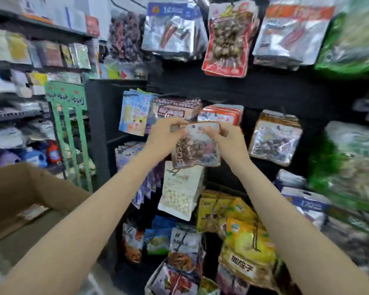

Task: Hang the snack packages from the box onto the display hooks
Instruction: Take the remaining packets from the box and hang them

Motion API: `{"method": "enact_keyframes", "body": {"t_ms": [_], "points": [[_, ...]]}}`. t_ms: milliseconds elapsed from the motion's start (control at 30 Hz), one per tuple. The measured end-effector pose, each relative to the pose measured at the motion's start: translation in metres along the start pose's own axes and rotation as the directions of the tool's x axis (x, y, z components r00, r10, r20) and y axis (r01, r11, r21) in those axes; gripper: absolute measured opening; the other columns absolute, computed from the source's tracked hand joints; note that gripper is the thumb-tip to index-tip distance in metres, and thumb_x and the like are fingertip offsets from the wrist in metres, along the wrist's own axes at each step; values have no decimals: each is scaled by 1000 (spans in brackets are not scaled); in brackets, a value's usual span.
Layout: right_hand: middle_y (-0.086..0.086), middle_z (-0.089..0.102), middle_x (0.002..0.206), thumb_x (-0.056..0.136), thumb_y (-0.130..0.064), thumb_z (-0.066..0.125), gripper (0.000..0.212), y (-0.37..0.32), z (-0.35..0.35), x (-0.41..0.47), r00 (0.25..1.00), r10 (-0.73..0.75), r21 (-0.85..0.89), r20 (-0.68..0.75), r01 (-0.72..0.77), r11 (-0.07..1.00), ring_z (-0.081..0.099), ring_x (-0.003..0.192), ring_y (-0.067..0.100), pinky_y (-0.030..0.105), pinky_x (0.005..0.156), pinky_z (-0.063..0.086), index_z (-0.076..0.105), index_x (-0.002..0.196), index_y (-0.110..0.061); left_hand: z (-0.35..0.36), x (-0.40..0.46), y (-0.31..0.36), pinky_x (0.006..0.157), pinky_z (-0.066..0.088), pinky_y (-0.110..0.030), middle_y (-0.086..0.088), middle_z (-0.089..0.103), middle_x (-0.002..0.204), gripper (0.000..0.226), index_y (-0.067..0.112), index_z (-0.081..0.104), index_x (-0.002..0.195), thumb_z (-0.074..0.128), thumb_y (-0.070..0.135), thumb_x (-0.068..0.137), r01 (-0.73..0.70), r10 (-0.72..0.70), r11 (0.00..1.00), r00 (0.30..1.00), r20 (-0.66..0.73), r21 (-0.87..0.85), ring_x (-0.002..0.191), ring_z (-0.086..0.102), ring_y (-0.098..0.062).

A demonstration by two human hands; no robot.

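snack package [195, 149] pinched between both hands

Head view: looking from the person's head, forward and slightly down along both forearms.
Facing: pointing at a black display wall [222, 88] of hanging packets.
Nearness: sitting close, within arm's reach of the wall.
Edges: wide-angle lens bending and blurring the shelves [30, 67] at left.
Shared views: only one camera running.
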State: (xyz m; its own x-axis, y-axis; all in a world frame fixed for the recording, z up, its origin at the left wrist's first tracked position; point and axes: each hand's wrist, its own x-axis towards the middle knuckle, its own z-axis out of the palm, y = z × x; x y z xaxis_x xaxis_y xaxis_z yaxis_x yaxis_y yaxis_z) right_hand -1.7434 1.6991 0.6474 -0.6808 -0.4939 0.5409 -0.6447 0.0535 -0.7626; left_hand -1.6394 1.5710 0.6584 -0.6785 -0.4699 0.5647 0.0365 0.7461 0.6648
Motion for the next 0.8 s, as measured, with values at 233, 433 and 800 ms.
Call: {"method": "enact_keyframes", "body": {"t_ms": [233, 433, 800], "points": [[2, 68, 88, 87, -17, 66, 3, 45, -119, 3, 977, 82, 32, -198, -77, 997, 63, 87, 17, 30, 76, 49, 68, 90, -16, 121, 32, 76, 70, 41, -18, 5, 61, 80, 7, 15, 69, 92, 67, 15, 85, 9, 16, 972, 994, 105, -234, 73, 53, -5], [-6, 70, 80, 82, -25, 73, 4, 83, -157, 26, 929, 180, 44, -323, -175, 984, 66, 83, 14, 34, 78, 54, 69, 80, -23, 183, 58, 104, 77, 41, -21, 2, 61, 90, 17, 7, 70, 100, 64, 17, 88, 39, -8, 983, 986, 167, -181, 88, 56, -12], [0, 69, 92, 87, -29, 65, 17, 104, -167, 34, 931, 103, -129, -351, -157, 979, 61, 85, 14, 25, 68, 41, 71, 94, -15, 203, 69, 107, 77, 33, -14, 1, 64, 101, 17, 9, 69, 102, 63, 18, 89, -4, 15, 996, 991, 132, -85, 92, 51, -6]]}}
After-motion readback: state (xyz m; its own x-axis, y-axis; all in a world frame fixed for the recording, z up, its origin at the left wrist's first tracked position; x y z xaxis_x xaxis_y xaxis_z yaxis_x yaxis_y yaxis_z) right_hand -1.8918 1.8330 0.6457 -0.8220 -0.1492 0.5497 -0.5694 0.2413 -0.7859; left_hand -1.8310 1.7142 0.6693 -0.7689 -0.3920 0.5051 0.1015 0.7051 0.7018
